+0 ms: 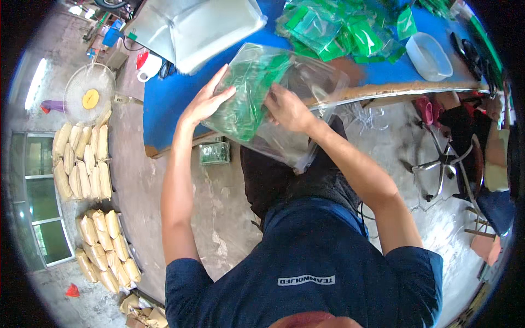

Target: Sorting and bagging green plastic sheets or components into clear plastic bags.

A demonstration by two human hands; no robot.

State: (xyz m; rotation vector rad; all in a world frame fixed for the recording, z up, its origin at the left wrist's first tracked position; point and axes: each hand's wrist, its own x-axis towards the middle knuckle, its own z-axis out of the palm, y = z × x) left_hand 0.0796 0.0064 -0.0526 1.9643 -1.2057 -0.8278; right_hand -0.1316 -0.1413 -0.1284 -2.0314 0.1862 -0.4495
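Observation:
A large clear plastic bag (317,82) is held up in front of me at the table's near edge, tilted. Green see-through plastic packets (249,109) show in its left part. My left hand (205,104) rests along the bag's left side, its thumb and fingers apart. On the right, my right hand (290,112) has its fingers curled closed at the edge of the green packets. Whether that hand is inside the bag or over its front I cannot tell, and its fingertips are partly hidden.
On the blue table (169,104) lie a heap of green packets (350,30), a translucent plastic tub (429,56) and a shiny metal tray (199,27). A fan (89,98) and stacked tan sacks (82,161) stand left. A wheeled chair base (442,165) is at the right.

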